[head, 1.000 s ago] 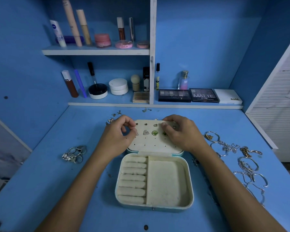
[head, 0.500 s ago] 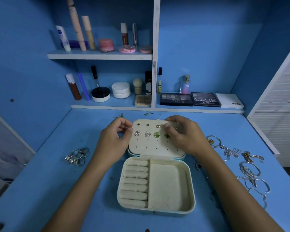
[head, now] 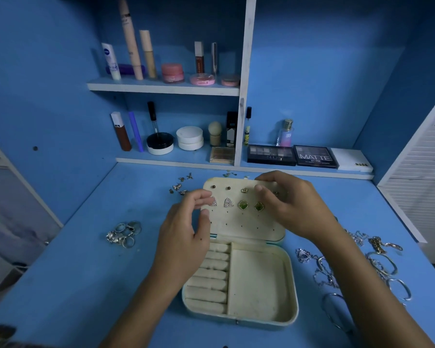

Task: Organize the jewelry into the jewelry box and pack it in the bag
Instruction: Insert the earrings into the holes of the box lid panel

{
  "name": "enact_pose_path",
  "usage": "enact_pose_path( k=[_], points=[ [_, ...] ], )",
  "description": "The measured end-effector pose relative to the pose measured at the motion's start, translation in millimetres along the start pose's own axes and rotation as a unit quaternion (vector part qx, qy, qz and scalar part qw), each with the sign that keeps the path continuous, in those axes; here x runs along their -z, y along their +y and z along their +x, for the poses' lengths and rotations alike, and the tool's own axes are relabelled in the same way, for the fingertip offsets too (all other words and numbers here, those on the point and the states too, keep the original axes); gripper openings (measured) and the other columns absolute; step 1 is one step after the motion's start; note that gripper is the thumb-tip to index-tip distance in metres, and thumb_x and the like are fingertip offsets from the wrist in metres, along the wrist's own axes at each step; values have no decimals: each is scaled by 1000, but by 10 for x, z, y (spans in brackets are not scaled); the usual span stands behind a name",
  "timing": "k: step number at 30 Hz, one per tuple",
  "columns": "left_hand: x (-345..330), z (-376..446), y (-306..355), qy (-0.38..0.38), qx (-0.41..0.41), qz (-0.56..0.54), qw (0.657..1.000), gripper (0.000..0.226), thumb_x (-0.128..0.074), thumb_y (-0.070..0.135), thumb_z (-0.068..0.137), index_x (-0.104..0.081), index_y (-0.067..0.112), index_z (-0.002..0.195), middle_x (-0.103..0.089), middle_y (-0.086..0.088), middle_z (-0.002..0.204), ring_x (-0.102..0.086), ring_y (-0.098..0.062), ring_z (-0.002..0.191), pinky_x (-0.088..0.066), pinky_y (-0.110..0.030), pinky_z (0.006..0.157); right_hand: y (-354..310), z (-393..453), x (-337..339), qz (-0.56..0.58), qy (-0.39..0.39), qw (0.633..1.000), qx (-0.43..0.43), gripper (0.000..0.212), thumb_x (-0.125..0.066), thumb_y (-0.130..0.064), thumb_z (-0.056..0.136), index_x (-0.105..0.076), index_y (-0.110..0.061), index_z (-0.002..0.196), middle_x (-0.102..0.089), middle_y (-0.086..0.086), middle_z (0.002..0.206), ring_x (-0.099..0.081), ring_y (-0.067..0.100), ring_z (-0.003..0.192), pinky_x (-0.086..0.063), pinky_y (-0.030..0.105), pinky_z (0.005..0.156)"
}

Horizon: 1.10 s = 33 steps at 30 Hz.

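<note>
Head view: both hands (head: 186, 234) at the open jewelry box's (head: 290, 292) lid edges.

Box (head: 259, 285) open flat on tabletop; earrings (head: 242, 204) pinned in lid. Rings (head: 123, 233) heaped left, bracelets (head: 384, 264) scattered right.

Blue desk (head: 73, 285) sitting in a blue alcove with white-edged shelves. Upper shelf (head: 161, 87) carrying a white tube (head: 111, 61), two beige sticks, a pink jar (head: 172, 73) and two pink compacts. Lower shelf holding a brown bottle (head: 121, 131), a black-lidded jar (head: 159, 144), a white round compact (head: 189, 138), a perfume bottle (head: 286, 133), two dark eyeshadow palettes (head: 314, 156) and a white palette (head: 352, 160). White louvred door (head: 422, 177) standing at right.
</note>
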<state>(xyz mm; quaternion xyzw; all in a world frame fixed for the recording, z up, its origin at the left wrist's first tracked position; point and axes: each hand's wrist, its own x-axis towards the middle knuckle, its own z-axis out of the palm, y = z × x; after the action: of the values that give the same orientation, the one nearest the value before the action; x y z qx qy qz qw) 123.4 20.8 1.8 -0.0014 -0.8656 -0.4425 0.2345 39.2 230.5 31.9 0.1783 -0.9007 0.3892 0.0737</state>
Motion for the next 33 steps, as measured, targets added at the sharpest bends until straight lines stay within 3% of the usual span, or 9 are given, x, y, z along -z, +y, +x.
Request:
enact_pose_path(
  k=[5, 12, 15, 19, 26, 29, 31, 33],
  points=[
    [-9, -32, 22, -5, -13, 51, 999, 30, -52, 14, 97, -53, 36, 118, -62, 28, 113, -51, -1, 116, -33, -8, 96, -38, -82, 40, -15, 4, 1000, 13, 23, -58, -40, 96, -65, -27, 114, -55, -21, 70, -54, -7, 66, -33, 12, 57],
    [-11, -172, 179, 27, 0, 38, 999, 27, -51, 30, 93, -52, 39, 118, -59, 29, 119, -44, 8, 121, -37, -29, 102, -143, -224, 96, -5, 22, 999, 43, 22, -57, -40, 96, -66, -28, 112, -62, -22, 81, -58, -1, 78, -44, 22, 67],
    [2, -266, 268, 23, 31, -9, 999, 32, -57, 25, 95, -53, 37, 124, -59, 25, 124, -46, 7, 124, -42, -27, 102, -173, -301, 119, -4, 25, 998, 56, 26, -56, -43, 95, -66, -30, 115, -66, -22, 89, -62, 2, 86, -50, 25, 75],
    [24, -387, 416, 16, 80, -95, 992, 39, -60, 25, 94, -48, 40, 128, -59, 30, 126, -50, 10, 122, -43, -15, 92, -202, -434, 142, 5, 32, 997, 67, 30, -53, -49, 94, -66, -34, 116, -64, -29, 93, -61, -2, 90, -45, 12, 72],
    [15, -597, 553, 32, 173, -309, 935, 50, -63, 9, 93, -46, 37, 131, -64, 14, 128, -55, 6, 121, -47, -8, 90, -289, -710, 145, 34, 47, 994, 96, 29, -51, -53, 94, -69, -37, 109, -67, -28, 99, -64, 2, 91, -49, 15, 66],
    [26, -643, 568, 63, 209, -385, 897, 59, -75, 25, 82, -47, 33, 133, -67, 8, 125, -60, -2, 119, -50, -25, 96, -309, -811, 147, 46, 47, 991, 114, 29, -50, -48, 96, -72, -32, 105, -67, -22, 102, -65, 4, 97, -50, 17, 76],
    [31, -680, 569, 76, 224, -414, 879, 67, -74, 33, 72, -48, 33, 134, -70, 7, 121, -62, -7, 119, -44, -33, 103, -304, -871, 137, 51, 49, 990, 120, 30, -50, -47, 96, -74, -29, 104, -65, -20, 106, -64, 6, 105, -51, 22, 81],
    [37, -711, 581, 82, 238, -432, 866, 62, -68, 30, 76, -48, 32, 134, -71, 6, 119, -63, -9, 118, -43, -36, 105, -297, -921, 128, 53, 53, 991, 115, 31, -49, -48, 96, -75, -31, 102, -64, -18, 112, -62, 7, 111, -52, 27, 85]
  ],
)
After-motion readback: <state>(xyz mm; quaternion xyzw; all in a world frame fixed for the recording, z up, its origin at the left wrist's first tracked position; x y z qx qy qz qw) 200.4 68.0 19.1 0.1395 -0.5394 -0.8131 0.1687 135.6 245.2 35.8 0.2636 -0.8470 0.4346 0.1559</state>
